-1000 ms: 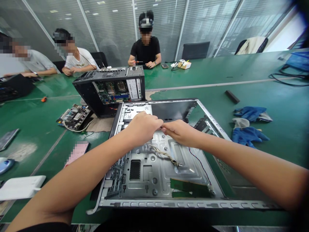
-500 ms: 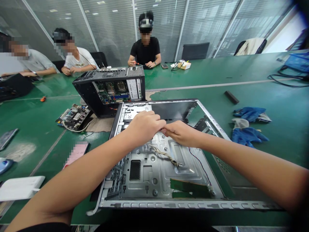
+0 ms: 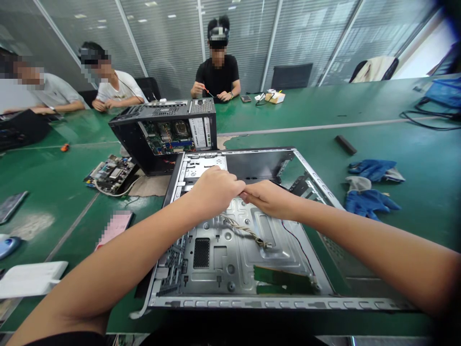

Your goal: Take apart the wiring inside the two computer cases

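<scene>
Both my hands are over the open computer case (image 3: 245,303), which lies flat on the green table (image 3: 389,144) in front of me. Left hand (image 3: 216,191) is curled closed, right hand (image 3: 268,197) has its fingers together with the thumb tucked in, and the fingertips meet above the upper middle of the case. Can't tell if anything is pinched between them (my own knuckles block the view). Inside the case: a twisted cable bundle (image 3: 245,229) on the metal panel just below my hands, a thin dark wire (image 3: 299,241) along the right part, ventilation mesh (image 3: 201,253) left of the cables. Second computer case (image 3: 162,111) stands upright beyond the left far corner, its board exposed; a loose circuit board (image 3: 114,173) sits left of it. Pink-screened phone (image 3: 115,227) lies near my left forearm. Blue work gloves (image 3: 372,203) are on the table to the right, dark bar (image 3: 345,144) beyond them. Across the table, a person in black (image 3: 218,74) holds a screwdriver (image 3: 209,91).
</scene>
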Action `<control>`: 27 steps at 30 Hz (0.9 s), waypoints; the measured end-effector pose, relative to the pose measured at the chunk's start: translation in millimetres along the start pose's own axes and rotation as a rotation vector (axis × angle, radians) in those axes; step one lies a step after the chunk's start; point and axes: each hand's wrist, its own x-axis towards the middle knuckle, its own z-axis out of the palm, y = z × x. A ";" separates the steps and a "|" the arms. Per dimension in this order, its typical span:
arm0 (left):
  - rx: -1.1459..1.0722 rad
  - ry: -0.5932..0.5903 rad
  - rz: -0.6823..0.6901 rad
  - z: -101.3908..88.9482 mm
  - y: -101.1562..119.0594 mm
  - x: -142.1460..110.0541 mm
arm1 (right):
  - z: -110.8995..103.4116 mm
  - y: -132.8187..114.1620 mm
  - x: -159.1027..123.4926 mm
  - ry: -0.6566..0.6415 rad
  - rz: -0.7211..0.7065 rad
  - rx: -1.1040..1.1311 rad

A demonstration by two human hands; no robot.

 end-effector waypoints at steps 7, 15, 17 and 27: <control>0.000 0.075 0.011 5.9 -1.5 -0.7 | -1.3 -0.3 -0.1 0.009 -0.014 -0.019; 0.041 0.181 0.043 6.1 -0.5 -1.0 | -3.2 0.3 -0.4 0.029 -0.052 0.000; 0.059 0.195 0.054 5.1 0.2 -1.1 | -3.1 -0.4 -0.8 0.023 -0.056 -0.003; 0.086 0.118 0.075 -0.3 1.9 -1.9 | -3.0 -4.5 0.1 -0.026 0.019 -0.081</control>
